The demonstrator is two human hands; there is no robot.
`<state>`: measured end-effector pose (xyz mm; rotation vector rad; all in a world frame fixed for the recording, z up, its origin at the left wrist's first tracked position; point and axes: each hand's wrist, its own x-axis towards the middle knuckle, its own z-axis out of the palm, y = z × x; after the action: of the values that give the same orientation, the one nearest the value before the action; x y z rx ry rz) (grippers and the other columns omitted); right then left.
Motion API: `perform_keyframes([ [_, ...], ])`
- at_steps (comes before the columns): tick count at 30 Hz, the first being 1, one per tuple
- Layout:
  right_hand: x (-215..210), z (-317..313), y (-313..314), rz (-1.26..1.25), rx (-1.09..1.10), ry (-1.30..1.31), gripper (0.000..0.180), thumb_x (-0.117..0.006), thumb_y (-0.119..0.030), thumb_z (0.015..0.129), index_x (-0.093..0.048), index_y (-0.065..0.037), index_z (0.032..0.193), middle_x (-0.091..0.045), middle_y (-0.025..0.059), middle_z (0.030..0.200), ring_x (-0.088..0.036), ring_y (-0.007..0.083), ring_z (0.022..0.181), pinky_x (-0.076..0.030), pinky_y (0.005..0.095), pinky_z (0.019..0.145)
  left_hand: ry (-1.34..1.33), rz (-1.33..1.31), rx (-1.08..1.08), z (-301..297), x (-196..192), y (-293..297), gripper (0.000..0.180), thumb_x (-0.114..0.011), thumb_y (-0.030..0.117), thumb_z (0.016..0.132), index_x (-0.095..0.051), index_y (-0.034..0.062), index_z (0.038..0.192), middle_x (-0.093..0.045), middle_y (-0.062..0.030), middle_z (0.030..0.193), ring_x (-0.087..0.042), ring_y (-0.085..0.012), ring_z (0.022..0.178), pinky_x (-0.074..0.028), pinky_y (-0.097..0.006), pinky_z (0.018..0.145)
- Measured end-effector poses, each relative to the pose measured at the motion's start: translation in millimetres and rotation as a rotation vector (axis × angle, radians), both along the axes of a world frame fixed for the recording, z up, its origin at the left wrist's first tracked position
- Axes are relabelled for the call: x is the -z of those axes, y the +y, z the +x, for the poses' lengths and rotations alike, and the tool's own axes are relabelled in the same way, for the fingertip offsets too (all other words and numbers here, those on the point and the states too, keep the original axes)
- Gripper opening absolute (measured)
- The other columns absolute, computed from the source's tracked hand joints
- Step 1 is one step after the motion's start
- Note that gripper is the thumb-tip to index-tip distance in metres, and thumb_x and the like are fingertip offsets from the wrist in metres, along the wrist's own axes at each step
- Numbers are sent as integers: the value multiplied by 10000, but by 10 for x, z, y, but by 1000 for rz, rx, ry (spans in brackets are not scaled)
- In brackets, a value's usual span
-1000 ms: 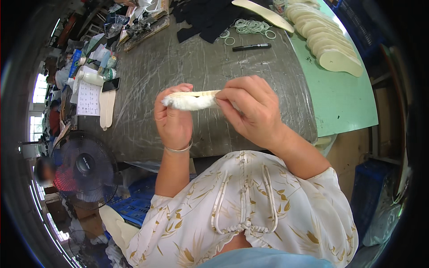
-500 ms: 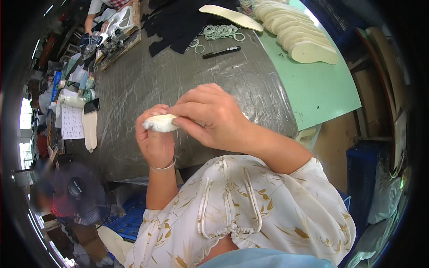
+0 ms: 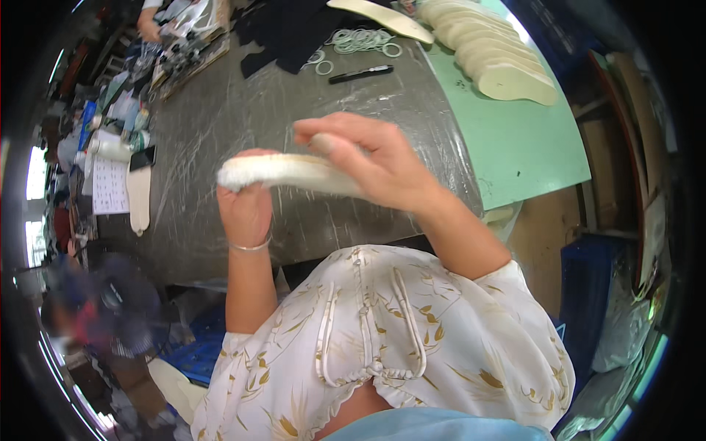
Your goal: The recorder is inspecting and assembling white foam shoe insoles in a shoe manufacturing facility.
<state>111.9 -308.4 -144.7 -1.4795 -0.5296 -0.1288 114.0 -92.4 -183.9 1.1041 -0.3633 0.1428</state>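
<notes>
A cream insole with a fluffy white fleece side (image 3: 283,169) is held edge-on above the dark, plastic-covered table (image 3: 368,110). My left hand (image 3: 246,213) grips it near its left end, with the fingers mostly hidden behind it. At the other end is my right hand (image 3: 382,165), its fingers stretched out and the thumb apart from them. The insole's right end passes behind the right hand's palm, and whether they touch I cannot tell.
Several cream insoles (image 3: 507,70) lie overlapped on a green board (image 3: 533,151), with a single insole (image 3: 379,20) beside them. Pale rings (image 3: 359,41), a black marker (image 3: 361,74) and black fabric (image 3: 273,40) lie farther back. A phone (image 3: 143,156) is at left, near a fan (image 3: 121,301). A co-worker's hand (image 3: 149,29) shows far left.
The insole has swung from nearly end-on to lengthwise across my front. My right hand has loosened its pinch and moved right, fingers now extended. My left hand has shifted slightly left.
</notes>
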Motion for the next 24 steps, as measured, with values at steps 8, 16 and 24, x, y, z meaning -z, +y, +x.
perform_keyframes([
  [8, 175, -74, -72, -180, 234, -163, 173, -694, -64, 785, -686, -28, 954, -664, 97, 917, -631, 221, 804, -499, 309, 722, -22, -164, 110, 187, 185, 62, 262, -679, 142, 831, -612, 30, 1057, -615, -97, 1069, -549, -301, 1072, -435, -436, 935],
  [16, 195, -63, 93, -296, 391, -360, 140, -725, -123, 757, -692, -62, 879, -656, 62, 820, -612, 239, 732, -469, 337, 651, -15, -152, 109, 127, 195, -23, 266, -698, 155, 817, -616, 37, 1041, -610, -97, 1070, -543, -295, 1080, -429, -429, 933],
  [24, 492, 236, -472, -331, -68, 262, 403, -498, -330, 955, -665, 35, 996, -685, 138, 843, -634, 192, 764, -501, 305, 717, 334, -138, -62, 259, 167, 142, 379, -485, 242, 965, -468, 30, 1278, -536, -113, 1277, -501, -259, 1193, -389, -435, 1023],
])
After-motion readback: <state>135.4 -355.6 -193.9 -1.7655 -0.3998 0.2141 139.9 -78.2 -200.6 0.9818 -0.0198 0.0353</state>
